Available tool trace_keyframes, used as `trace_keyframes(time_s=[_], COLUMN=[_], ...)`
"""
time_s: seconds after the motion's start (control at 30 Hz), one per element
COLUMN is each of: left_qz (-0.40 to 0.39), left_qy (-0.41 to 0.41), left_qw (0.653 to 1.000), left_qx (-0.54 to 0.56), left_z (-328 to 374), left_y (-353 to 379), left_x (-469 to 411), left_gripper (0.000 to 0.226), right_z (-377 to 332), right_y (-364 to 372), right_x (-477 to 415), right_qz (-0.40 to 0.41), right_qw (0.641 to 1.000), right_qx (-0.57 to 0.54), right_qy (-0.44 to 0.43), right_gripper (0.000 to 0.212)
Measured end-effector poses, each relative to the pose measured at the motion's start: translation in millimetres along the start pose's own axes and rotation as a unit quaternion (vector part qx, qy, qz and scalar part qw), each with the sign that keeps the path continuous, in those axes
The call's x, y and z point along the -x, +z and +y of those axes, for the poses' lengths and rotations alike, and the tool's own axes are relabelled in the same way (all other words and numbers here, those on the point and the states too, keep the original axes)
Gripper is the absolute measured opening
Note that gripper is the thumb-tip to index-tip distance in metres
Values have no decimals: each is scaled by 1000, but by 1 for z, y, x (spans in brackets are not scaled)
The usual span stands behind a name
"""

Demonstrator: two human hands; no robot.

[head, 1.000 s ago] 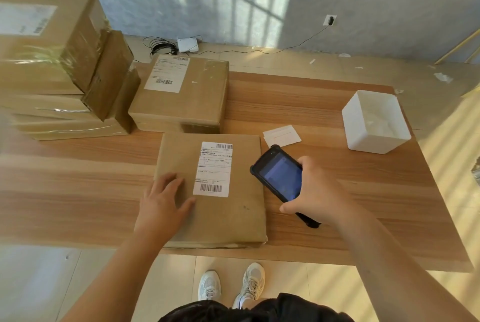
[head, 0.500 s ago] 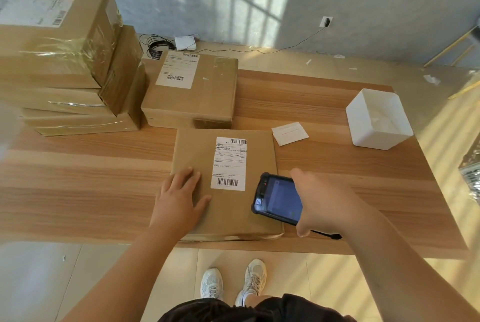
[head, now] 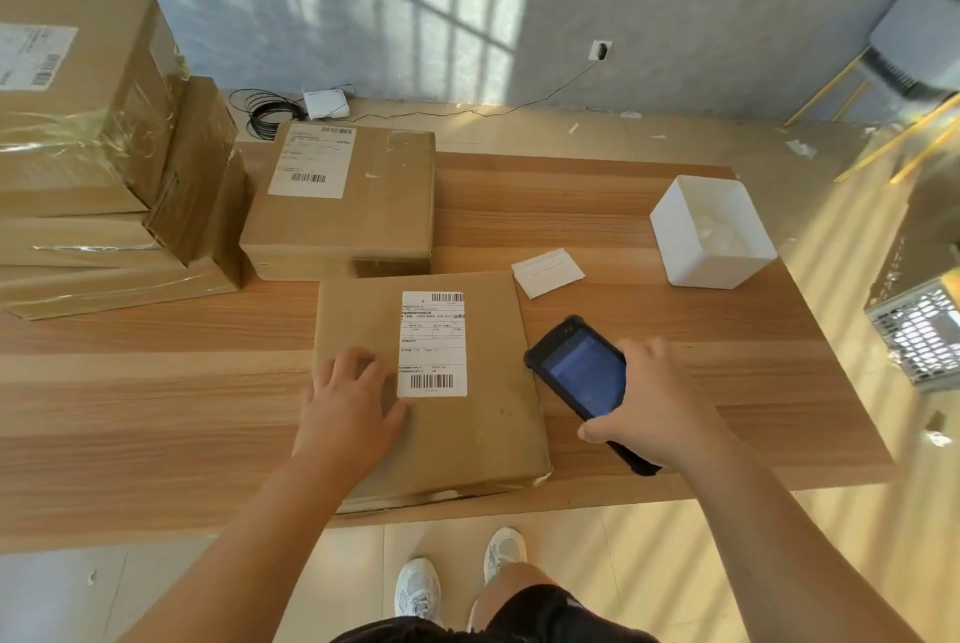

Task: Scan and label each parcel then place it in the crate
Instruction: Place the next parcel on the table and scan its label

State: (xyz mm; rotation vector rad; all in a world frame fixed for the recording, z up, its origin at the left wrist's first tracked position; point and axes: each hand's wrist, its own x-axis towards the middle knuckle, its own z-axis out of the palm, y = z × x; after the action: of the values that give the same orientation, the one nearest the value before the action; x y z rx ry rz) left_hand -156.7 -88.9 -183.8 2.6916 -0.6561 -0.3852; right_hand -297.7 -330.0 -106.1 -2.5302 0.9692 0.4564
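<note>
In the head view, the flat brown parcel (head: pixel 431 388) is seen lying on the wooden table (head: pixel 649 330) at its near edge, directly in front of the person, with its near corners slightly overhanging. It is pinned by the left hand (head: pixel 348 408), whose fingers are spread flat and released on the cardboard just left of the shipping label (head: pixel 432 343), nothing being gripped. The handheld scanner (head: pixel 582 372) is clasped in the right hand (head: pixel 654 408), fingers wrapped round its lower body, the lit screen facing up. Compared with half a second ago, when the scanner was held over the parcel's right near corner beside the lower barcode, it has been drawn off to the right and is now held just beside the parcel's right edge, clear of the cardboard. From this it is judged that the scan has probably been taken or is being checked on the screen, and that labelling would come next; the loose white slip (head: pixel 548 271) lying near the parcel's far right corner may be meant for that, though this cannot be confirmed. The parcel's long axis is set running away from the person, slightly tilted to the left at the far end, and the label is aligned with it, its larger barcode towards the person. The mesh crate (head: pixel 919 336) is partly seen at the right edge of the view, off the table and well apart from the parcel.
</note>
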Motion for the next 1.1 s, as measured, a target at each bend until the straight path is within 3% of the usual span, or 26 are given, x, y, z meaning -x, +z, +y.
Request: trace_keyframes(time_s=[0.13, 0.3, 0.43, 0.57, 0.8, 1.1], left_qz=[-15, -22, -24, -24, -7, -12], left_qy=[38, 54, 66, 68, 47, 8], left_qw=[999, 998, 997, 997, 999, 1000], left_qx=[-4, -12, -13, -15, -9, -15], left_z=[14, 40, 59, 73, 83, 78], left_y=[2, 6, 10, 12, 15, 18], left_x=[-14, -32, -51, -67, -88, -100], left_gripper=[43, 42, 43, 45, 47, 46], right_z=[38, 76, 96, 108, 112, 69], right_y=[21, 40, 51, 56, 53, 18], right_x=[-15, -34, -52, -68, -94, -158], right_qz=[52, 37, 19, -1, -53, 42], right_qw=[992, 978, 971, 973, 974, 997], right_qx=[-46, -29, -29, -51, 12, -17], right_qy=[106, 205, 237, 224, 218, 65], right_gripper=[82, 80, 83, 82, 104, 61])
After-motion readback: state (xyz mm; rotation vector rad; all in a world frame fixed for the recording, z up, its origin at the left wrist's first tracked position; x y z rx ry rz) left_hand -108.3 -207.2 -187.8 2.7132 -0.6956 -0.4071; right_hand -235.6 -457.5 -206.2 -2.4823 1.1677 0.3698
